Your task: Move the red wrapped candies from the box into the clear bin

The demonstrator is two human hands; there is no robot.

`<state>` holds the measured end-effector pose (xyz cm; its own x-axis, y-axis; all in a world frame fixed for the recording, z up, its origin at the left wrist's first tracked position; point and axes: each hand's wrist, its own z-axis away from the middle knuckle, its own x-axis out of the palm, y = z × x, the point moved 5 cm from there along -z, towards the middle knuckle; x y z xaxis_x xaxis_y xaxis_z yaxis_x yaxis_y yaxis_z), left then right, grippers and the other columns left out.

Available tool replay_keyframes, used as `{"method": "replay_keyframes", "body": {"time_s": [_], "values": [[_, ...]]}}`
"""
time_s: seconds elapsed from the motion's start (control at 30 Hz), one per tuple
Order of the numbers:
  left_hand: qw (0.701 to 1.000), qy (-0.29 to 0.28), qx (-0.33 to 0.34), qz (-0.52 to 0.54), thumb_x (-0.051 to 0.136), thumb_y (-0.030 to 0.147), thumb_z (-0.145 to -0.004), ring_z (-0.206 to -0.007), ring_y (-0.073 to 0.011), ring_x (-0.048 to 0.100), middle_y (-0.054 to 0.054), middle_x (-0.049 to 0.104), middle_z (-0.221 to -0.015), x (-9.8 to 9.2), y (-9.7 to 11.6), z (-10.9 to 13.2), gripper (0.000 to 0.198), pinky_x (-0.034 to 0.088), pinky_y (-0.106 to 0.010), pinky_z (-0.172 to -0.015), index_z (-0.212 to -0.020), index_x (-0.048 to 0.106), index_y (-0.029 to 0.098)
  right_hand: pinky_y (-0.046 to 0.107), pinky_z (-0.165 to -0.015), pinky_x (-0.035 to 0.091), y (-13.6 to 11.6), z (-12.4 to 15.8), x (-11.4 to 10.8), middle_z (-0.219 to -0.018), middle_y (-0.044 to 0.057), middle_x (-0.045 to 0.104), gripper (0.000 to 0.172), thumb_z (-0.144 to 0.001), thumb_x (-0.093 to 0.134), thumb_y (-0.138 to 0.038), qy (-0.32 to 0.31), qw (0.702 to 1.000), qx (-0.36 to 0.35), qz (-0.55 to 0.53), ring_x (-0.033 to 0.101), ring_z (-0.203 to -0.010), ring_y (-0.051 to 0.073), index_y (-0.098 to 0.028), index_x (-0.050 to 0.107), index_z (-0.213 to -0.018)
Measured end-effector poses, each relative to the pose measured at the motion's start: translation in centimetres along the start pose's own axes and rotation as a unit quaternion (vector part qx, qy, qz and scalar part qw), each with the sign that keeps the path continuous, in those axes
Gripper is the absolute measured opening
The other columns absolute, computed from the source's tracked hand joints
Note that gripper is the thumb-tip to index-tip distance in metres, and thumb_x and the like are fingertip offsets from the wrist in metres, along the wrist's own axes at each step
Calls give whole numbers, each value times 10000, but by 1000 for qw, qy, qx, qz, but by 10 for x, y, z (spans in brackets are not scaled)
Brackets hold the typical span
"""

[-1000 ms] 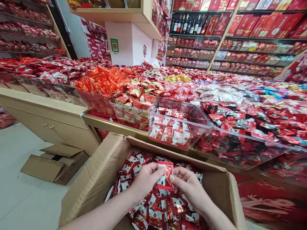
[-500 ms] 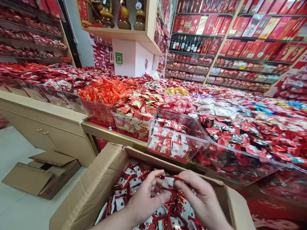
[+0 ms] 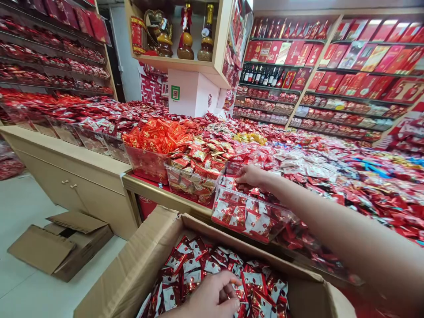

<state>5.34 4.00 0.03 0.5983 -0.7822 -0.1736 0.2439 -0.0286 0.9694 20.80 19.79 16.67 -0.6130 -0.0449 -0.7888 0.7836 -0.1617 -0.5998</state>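
Observation:
My right hand [image 3: 251,176] reaches into a clear plastic bin [image 3: 281,211] on the counter. Its fingers are pinched on a small red-and-white sweet packet [image 3: 228,181] at the bin's left end. More of these packets stand in rows inside the bin, seen through its front wall. Below, in an opened cardboard box [image 3: 132,260], loose packets [image 3: 192,265] of the same kind lie heaped. My left hand [image 3: 213,291] is low over this heap, fingers loosely curled and thumb apart from the index finger. A packet lies right by its fingertips.
Beside the bin stand a tub of gold-and-red packets [image 3: 190,185] and a tub of orange-red packets [image 3: 145,163]. Heaps of wrapped sweets [image 3: 331,185] spread to the right. An opened carton [image 3: 61,247] lies on the floor at left. A shelf unit [image 3: 179,62] overhangs the counter.
My right hand has gone from beside my left hand above the box up into the clear bin, with a packet. My left hand has lowered slightly over the heap. The view has shifted.

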Motion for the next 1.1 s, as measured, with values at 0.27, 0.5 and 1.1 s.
{"method": "replay_keyframes", "body": {"time_s": [0.27, 0.5, 1.1], "values": [[989, -54, 32, -133, 516, 225, -654, -576, -105, 486, -15, 612, -749, 2, 2, 2, 303, 395, -187, -533, -943, 603, 194, 208, -470, 406, -5, 5, 28, -580, 23, 620, 56, -652, 595, -179, -59, 984, -39, 165, 562, -530, 134, -151, 604, -699], [978, -67, 8, -198, 510, 240, -665, -614, -118, 532, -1, 638, -751, 2, -6, 3, 282, 413, -185, -551, -924, 621, 228, 237, -526, 369, -12, 5, 19, -722, 66, 631, 89, -645, 561, -203, -19, 961, -78, 266, 561, -670, 184, -152, 618, -691], [967, -86, -1, -238, 534, 282, -666, -606, -128, 540, -3, 652, -765, 2, -9, 5, 293, 400, -197, -549, -944, 619, 249, 216, -444, 328, -10, 20, 19, -600, 29, 600, 156, -626, 587, -302, -101, 953, -82, 273, 508, -539, 134, -150, 621, -614]]}}
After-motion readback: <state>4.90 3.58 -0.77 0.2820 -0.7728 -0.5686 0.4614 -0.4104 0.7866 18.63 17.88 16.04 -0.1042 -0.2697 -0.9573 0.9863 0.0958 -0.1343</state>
